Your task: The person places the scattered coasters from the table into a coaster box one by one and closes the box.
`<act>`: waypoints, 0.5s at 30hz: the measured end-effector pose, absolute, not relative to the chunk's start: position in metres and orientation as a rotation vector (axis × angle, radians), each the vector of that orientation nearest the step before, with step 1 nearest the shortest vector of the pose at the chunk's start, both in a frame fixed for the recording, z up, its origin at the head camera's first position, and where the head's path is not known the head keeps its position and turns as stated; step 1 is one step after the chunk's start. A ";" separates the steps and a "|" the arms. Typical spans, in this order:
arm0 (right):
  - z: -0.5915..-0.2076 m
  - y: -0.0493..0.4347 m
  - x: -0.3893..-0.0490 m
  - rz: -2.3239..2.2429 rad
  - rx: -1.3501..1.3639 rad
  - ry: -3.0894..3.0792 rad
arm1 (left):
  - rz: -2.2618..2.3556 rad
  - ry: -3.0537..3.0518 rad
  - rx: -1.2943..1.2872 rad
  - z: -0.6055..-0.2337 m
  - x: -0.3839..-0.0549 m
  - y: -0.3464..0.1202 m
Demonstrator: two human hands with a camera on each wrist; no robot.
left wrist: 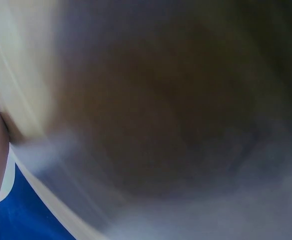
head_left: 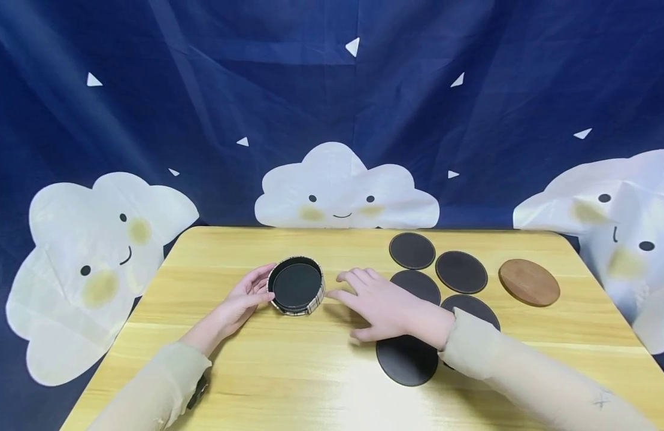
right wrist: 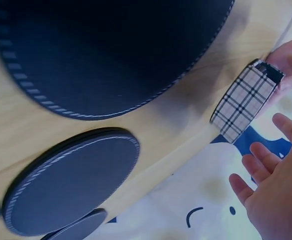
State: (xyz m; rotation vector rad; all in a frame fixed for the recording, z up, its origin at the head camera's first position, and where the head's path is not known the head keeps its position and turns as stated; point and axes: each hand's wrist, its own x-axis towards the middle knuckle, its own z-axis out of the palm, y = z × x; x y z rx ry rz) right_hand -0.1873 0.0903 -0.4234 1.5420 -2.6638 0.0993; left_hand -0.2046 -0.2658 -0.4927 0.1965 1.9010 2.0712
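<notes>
A round coaster holder (head_left: 314,303) with a plaid outer wall (right wrist: 245,102) and black inside stands left of the table's middle. My left hand (head_left: 249,297) grips its left side, thumb at the near rim and fingers around the outside. To the right of the holder, my right hand (head_left: 380,304) hovers palm down with fingers spread, fingertips close to the wall and nothing in its grasp. Beneath and beyond that hand lie several black round coasters with stitched edges, such as one coaster (head_left: 407,362) nearest me. A dark blur hides most of the left wrist view.
Two black coasters, a far one (head_left: 412,250) and another (head_left: 461,272), lie toward the table's back right. Farther right rests a brown wooden disc (head_left: 529,282). Behind the wooden table (head_left: 288,383) hangs a blue curtain (head_left: 310,102) with smiling clouds.
</notes>
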 end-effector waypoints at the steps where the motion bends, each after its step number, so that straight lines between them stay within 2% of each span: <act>1: -0.423 0.094 -0.185 0.092 1.536 -2.662 | 2.074 1.896 0.197 -0.493 -0.205 -0.266; 15: -0.433 0.139 -0.167 0.128 1.484 -2.642 | 2.058 1.901 0.206 -0.492 -0.204 -0.267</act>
